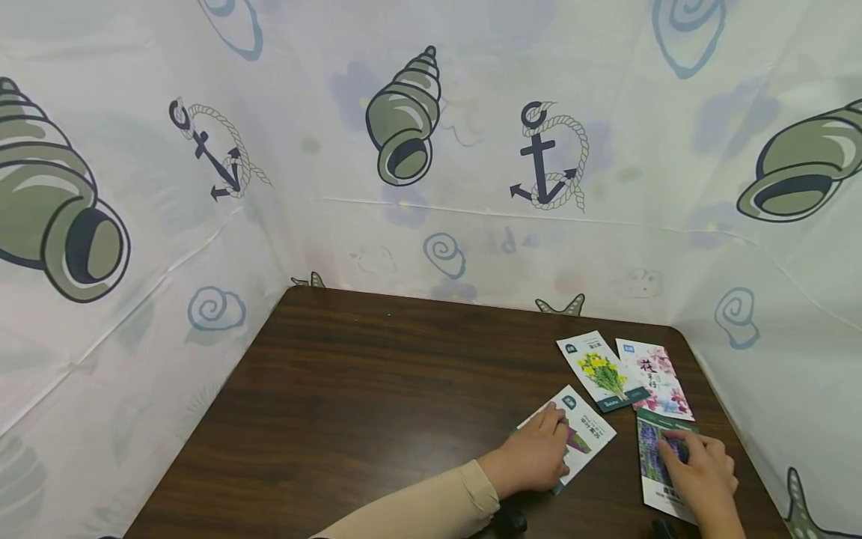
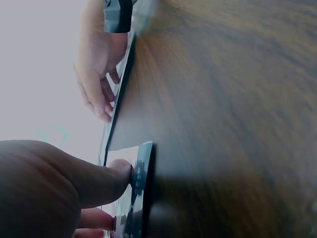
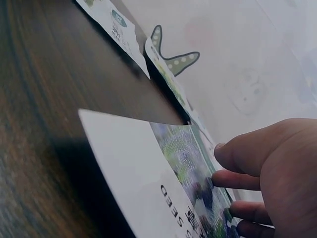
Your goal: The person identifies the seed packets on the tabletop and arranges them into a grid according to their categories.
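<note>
In the head view my left hand (image 1: 533,454) lies across a white seed packet (image 1: 591,421) with a purple-and-green picture. The left wrist view shows its thumb (image 2: 106,181) touching the face of that packet (image 2: 138,183), near a dark green end strip. My right hand (image 1: 703,475) is over a lavender seed packet (image 1: 655,468) at the table's right side. Up close in the right wrist view, the fingertips (image 3: 237,210) touch the packet's purple flower picture, and its white end (image 3: 119,153) stands slightly off the table.
Behind the hands lie a packet with yellow flowers (image 1: 601,372) and a pink blossom packet (image 1: 663,378), partly overlapping. They rest on a dark wooden table (image 1: 377,397). A printed curtain (image 1: 471,247) surrounds the table's back and sides. A small black object (image 1: 509,520) sits by the left wrist.
</note>
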Demonstrator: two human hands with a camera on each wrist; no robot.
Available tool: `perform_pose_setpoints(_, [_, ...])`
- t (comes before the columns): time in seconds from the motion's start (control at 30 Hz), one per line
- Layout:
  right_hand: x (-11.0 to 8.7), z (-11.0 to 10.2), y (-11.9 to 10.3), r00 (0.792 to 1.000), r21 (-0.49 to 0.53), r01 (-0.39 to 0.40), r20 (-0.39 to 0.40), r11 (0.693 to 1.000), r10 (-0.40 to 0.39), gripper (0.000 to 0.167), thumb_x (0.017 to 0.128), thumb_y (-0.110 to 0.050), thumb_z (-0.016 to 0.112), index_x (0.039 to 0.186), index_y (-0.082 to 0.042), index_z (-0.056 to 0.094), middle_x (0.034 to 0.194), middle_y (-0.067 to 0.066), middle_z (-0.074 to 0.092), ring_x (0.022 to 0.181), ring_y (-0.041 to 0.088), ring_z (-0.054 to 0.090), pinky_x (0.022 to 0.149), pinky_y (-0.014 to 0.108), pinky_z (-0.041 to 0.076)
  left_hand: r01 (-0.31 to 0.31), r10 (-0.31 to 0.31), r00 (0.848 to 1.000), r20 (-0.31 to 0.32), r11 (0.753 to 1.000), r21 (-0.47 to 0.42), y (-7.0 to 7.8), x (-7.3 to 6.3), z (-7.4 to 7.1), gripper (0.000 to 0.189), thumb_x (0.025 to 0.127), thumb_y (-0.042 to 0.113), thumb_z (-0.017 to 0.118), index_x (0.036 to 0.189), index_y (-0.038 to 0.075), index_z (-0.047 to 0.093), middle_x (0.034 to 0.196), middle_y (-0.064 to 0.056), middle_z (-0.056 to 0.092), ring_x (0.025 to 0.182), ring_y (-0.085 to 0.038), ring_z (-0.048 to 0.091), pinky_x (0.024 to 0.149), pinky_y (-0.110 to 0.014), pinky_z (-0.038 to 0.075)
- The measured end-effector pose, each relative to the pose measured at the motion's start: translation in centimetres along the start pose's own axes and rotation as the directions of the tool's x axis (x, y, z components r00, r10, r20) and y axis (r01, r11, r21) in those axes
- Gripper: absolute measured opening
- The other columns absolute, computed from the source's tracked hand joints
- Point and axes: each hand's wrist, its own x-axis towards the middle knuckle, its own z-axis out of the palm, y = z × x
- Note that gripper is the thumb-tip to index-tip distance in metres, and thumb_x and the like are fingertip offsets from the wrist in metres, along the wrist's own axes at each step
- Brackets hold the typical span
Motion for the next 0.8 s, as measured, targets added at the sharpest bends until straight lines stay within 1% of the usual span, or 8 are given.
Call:
perform_pose_setpoints(0.13, [0.0,0.0,0.0,1.0,-0.001,0.014,-0.009,1.0,-0.014,0.055,0.112,-0.043,0.054,0.148,-0.002,0.055,0.159,0.042,0.026,0.142,0.067,0.023,0.102,0.08,0.024,-0.021,0.021,1.0,-0.01,1.0,-0.019,-0.3,0.0,0.0,0.059,0.101,0.049,0.072,0.143,0.01,0.06,0.158,-0.007,0.055,0.155,-0.02,0.049,0.129,-0.027,0.038])
perform_pose_setpoints(0.23, [0.0,0.0,0.1,1.0,0.003,0.017,-0.01,1.0,-0.017,0.055,0.112,-0.043,0.055,0.148,-0.001,0.055,0.159,0.042,0.026,0.142,0.068,0.023,0.102,0.08,0.024,0.016,-0.014,1.0,0.026,0.996,-0.089,-0.5,-0.2,-0.2,0.06,0.104,0.045,0.069,0.151,0.012,0.057,0.165,-0.011,0.05,0.16,-0.026,0.044,0.13,-0.031,0.038])
perform_pose_setpoints(0.3, [0.1,0.0,0.2,1.0,0.008,0.016,-0.009,1.0,-0.016,0.056,0.112,-0.044,0.054,0.148,-0.001,0.055,0.159,0.042,0.025,0.142,0.068,0.022,0.103,0.081,0.023,0.047,-0.04,0.997,0.059,0.991,-0.128,-0.6,-0.3,-0.4,0.061,0.106,0.043,0.065,0.159,0.015,0.053,0.172,-0.014,0.042,0.164,-0.032,0.037,0.131,-0.035,0.037])
perform_pose_setpoints(0.4, [0.2,0.1,0.2,1.0,0.017,0.013,-0.006,1.0,-0.013,0.056,0.112,-0.043,0.055,0.149,-0.001,0.054,0.16,0.043,0.024,0.144,0.069,0.02,0.106,0.081,0.021,0.053,-0.043,0.996,0.082,0.991,-0.121,-0.9,-0.5,-0.4,0.062,0.108,0.043,0.062,0.163,0.017,0.05,0.177,-0.014,0.035,0.167,-0.033,0.032,0.132,-0.036,0.036])
perform_pose_setpoints(0.5, [0.2,0.2,0.2,1.0,0.023,0.011,0.001,1.0,-0.011,0.056,0.112,-0.042,0.055,0.149,-0.001,0.054,0.161,0.044,0.023,0.144,0.07,0.019,0.107,0.083,0.02,0.036,-0.029,0.996,0.081,0.996,-0.078,-1.3,-0.8,-0.1,0.062,0.109,0.045,0.059,0.163,0.016,0.049,0.178,-0.012,0.035,0.167,-0.032,0.031,0.132,-0.036,0.035])
perform_pose_setpoints(0.57, [0.1,0.2,0.2,1.0,0.028,0.01,-0.001,1.0,-0.009,0.056,0.112,-0.042,0.055,0.15,0.0,0.054,0.161,0.045,0.023,0.145,0.071,0.018,0.108,0.083,0.019,0.052,-0.046,0.995,0.086,0.996,-0.068,-1.5,-1.0,0.2,0.063,0.109,0.047,0.058,0.164,0.016,0.048,0.178,-0.012,0.035,0.168,-0.031,0.03,0.133,-0.037,0.035])
perform_pose_setpoints(0.7, [-0.1,0.3,-0.1,0.997,0.067,0.005,-0.081,0.998,0.0,0.056,0.112,-0.04,0.055,0.149,0.001,0.054,0.158,0.046,0.026,0.144,0.07,0.019,0.108,0.083,0.018,0.12,-0.111,0.989,0.097,0.989,-0.084,-1.9,-1.1,0.5,0.064,0.108,0.046,0.059,0.162,0.013,0.048,0.178,-0.015,0.032,0.169,-0.031,0.027,0.134,-0.039,0.032])
perform_pose_setpoints(0.8, [-0.3,0.4,-0.4,0.988,0.116,0.019,-0.154,0.993,-0.001,0.052,0.111,-0.033,0.058,0.147,0.004,0.055,0.155,0.044,0.033,0.144,0.066,0.023,0.109,0.079,0.021,0.144,-0.136,0.986,0.096,0.986,-0.089,-2.3,-0.9,0.6,0.064,0.108,0.044,0.06,0.159,0.008,0.048,0.178,-0.016,0.032,0.169,-0.031,0.027,0.135,-0.04,0.031])
